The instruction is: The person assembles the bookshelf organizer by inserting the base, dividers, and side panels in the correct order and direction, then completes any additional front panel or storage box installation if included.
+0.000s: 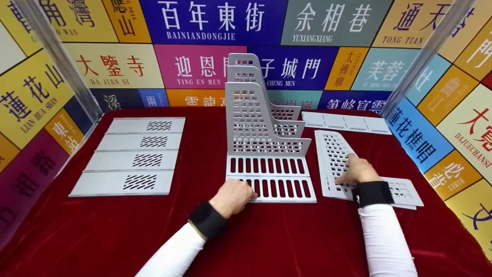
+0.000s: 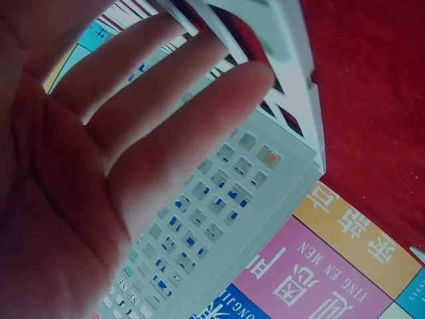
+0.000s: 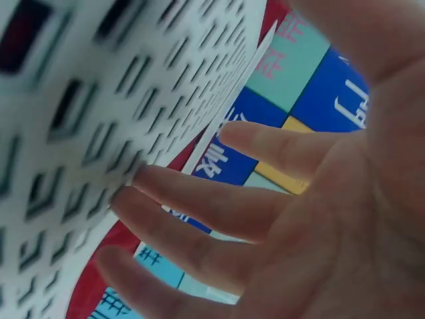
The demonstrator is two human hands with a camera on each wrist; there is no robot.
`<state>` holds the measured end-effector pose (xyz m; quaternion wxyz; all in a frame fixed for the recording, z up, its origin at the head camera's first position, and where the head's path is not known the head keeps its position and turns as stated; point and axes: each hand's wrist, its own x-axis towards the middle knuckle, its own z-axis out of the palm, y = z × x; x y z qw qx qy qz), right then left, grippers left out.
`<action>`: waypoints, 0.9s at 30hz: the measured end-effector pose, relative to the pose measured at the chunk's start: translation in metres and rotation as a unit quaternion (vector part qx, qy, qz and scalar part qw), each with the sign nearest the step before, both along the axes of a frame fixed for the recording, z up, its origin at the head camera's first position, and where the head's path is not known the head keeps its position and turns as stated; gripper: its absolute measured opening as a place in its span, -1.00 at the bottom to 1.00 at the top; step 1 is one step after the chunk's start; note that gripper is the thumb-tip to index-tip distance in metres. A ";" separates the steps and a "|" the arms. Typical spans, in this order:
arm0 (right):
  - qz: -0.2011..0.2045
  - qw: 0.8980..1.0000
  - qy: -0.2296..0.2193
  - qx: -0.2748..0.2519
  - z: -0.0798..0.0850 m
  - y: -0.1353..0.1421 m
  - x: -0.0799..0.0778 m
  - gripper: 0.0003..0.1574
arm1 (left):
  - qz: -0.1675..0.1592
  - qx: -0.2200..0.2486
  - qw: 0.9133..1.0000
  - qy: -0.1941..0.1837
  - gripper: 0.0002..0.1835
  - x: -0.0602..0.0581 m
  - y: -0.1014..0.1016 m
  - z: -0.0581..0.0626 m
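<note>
Here's the right hand point(image 1: 361, 172) — fingers splayed and nearly straight, tips touching the perforated divider panel point(image 1: 326, 169), which lies flat just right of the slotted base point(image 1: 269, 178). The left hand point(image 1: 232, 197), fingers extended and slightly apart, touches that base near its front-left corner. The panel looks light, stiff and slick, perhaps brittle at the thin rim — the slanted edge should suit a pinch. Farther back stand three upright dividers point(image 1: 248, 109), all over red cloth point(image 1: 292, 238).
</note>
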<state>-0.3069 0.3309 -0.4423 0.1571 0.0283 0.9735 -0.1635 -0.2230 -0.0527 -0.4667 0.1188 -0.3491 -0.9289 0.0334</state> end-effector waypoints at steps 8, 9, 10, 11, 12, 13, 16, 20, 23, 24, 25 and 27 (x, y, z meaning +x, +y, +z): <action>-0.015 1.000 -0.006 0.016 -0.002 0.019 0.000 0.57 | 0.009 0.030 0.999 -0.026 -0.53 0.000 0.001 0.000; -0.011 1.000 -0.009 0.017 -0.002 0.022 0.000 0.58 | 0.010 0.032 0.999 -0.027 -0.54 0.000 0.001 0.000; -0.009 1.000 -0.013 0.014 -0.002 0.025 0.001 0.60 | 0.011 0.032 0.999 -0.030 -0.55 0.000 0.001 0.000; -0.010 1.000 -0.016 0.014 -0.002 0.027 0.001 0.62 | 0.013 0.032 0.999 -0.033 -0.55 0.000 0.001 0.001; -0.010 1.000 -0.020 0.012 -0.003 0.030 0.001 0.64 | 0.014 0.031 0.999 -0.035 -0.55 0.000 0.001 0.001; -0.010 1.000 -0.024 0.008 -0.003 0.032 0.002 0.67 | 0.015 0.030 0.999 -0.038 -0.54 0.000 0.001 0.001; -0.015 1.000 -0.024 0.013 -0.003 0.036 0.002 0.77 | 0.019 0.031 0.998 -0.049 -0.51 0.000 0.001 0.001; -0.014 0.999 -0.027 0.019 -0.002 0.042 0.002 0.82 | 0.022 0.029 0.998 -0.055 -0.50 0.000 0.002 0.001; -0.016 1.000 -0.021 0.005 0.000 0.046 0.002 0.76 | 0.022 0.027 0.999 -0.039 -0.52 0.000 0.001 0.000; -0.020 1.000 -0.015 -0.009 0.002 0.046 0.002 0.71 | 0.022 0.028 0.999 -0.033 -0.52 0.001 0.001 -0.001; -0.025 0.999 -0.009 -0.029 0.004 0.047 0.001 0.65 | 0.023 0.029 0.999 -0.028 -0.51 0.001 0.001 -0.001; -0.019 0.997 0.011 -0.070 0.008 0.047 0.001 0.46 | 0.024 0.030 0.999 -0.023 -0.51 0.001 0.001 -0.001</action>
